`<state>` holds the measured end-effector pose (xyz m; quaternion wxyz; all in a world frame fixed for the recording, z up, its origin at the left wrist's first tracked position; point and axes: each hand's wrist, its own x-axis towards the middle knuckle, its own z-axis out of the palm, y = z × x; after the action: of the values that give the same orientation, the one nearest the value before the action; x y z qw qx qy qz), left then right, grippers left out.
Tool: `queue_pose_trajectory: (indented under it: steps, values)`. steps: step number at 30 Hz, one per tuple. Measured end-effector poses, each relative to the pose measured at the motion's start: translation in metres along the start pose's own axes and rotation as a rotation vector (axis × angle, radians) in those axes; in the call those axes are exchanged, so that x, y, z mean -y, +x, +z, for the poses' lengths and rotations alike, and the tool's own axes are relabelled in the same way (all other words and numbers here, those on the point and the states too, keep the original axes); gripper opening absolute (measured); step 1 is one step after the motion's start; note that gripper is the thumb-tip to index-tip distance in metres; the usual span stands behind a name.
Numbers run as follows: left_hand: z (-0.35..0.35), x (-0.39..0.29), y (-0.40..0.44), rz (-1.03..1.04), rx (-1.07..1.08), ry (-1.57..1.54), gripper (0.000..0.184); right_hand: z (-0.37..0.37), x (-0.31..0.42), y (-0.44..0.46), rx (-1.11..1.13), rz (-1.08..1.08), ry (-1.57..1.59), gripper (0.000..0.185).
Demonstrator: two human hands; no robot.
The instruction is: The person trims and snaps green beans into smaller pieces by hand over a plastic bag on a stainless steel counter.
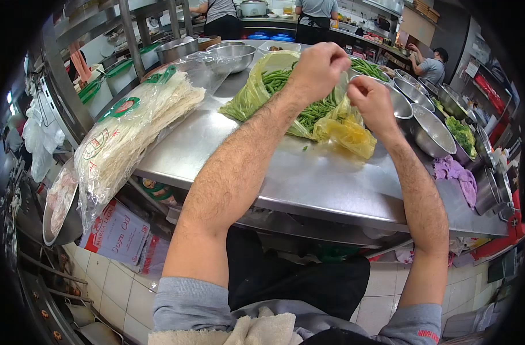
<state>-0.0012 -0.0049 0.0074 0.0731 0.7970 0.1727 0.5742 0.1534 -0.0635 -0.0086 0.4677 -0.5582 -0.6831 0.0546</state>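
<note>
My left hand [322, 70] is raised over an open yellow-green plastic bag [246, 102], its fingers curled together. Green beans [275, 80] fill the bag, which lies on the steel table [325, 190]. Lower and to the right, my right hand [375, 104] is also closed in a pinch, just above the bag's crumpled yellow end [354, 137]. Whatever either hand holds is too small or hidden to make out. Behind the hands, more green beans [368, 69] sit in a bowl. A small green scrap [305, 148] lies on the table before the bag.
A large clear pack of white dried noodles [141, 118] leans over the table's left side. Steel bowls [432, 131] line the right, near a purple cloth [456, 177] and leafy greens [461, 138]. A soya oil box [117, 233] stands below. Co-workers [432, 68] are at the back.
</note>
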Motion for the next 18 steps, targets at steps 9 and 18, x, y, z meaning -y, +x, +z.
queue_pose_trajectory:
  steps: [9, 18]
  values:
    - [-0.010, 0.004, 0.004, -0.062, -0.177, 0.066, 0.017, -0.008, 0.008, 0.000, 0.237, 0.046, 0.281, 0.033]
    - [-0.003, 0.012, 0.000, 0.214, -0.193, 0.271, 0.016, -0.008, -0.006, 0.003, -0.001, -0.161, -0.165, 0.019]
